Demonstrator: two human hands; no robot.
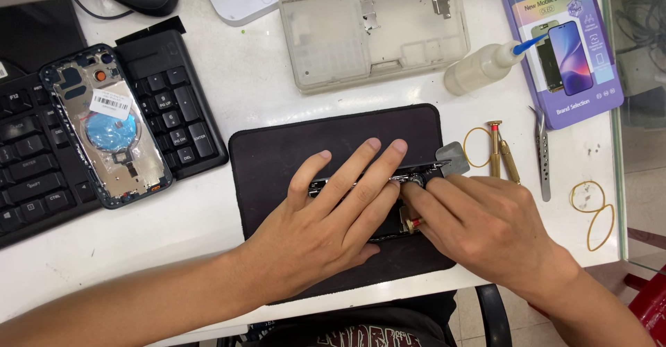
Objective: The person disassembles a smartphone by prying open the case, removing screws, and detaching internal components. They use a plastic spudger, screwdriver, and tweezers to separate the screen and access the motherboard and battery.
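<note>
- White tabletop [236,97] is filling the head view, with a black mat [277,146] lying in the middle of it.
- On the mat, an opened phone [416,175] is lying mostly hidden under both hands.
- Left hand [326,215] is resting flat on the phone, fingers [368,159] stretched out and slightly spread, pressing down rather than gripping.
- Right hand [492,225] is curling over the phone's right end, fingers drawn together around a small screwdriver [413,223] whose gold and red part is showing just under the fingertips.
- A grey pick [452,158] is lying at the mat's right edge, touching the phone's corner.
- Right of the mat, two gold screwdrivers [501,151], tweezers [543,154] and rubber bands [598,215] are lying near one another.
- Behind the mat, a beige parts tray [326,41] is sitting, with a squeeze bottle [482,68] and a purple box [590,97] to its right.
- At the left, a phone back housing [104,128] is resting on a black keyboard [173,104].
</note>
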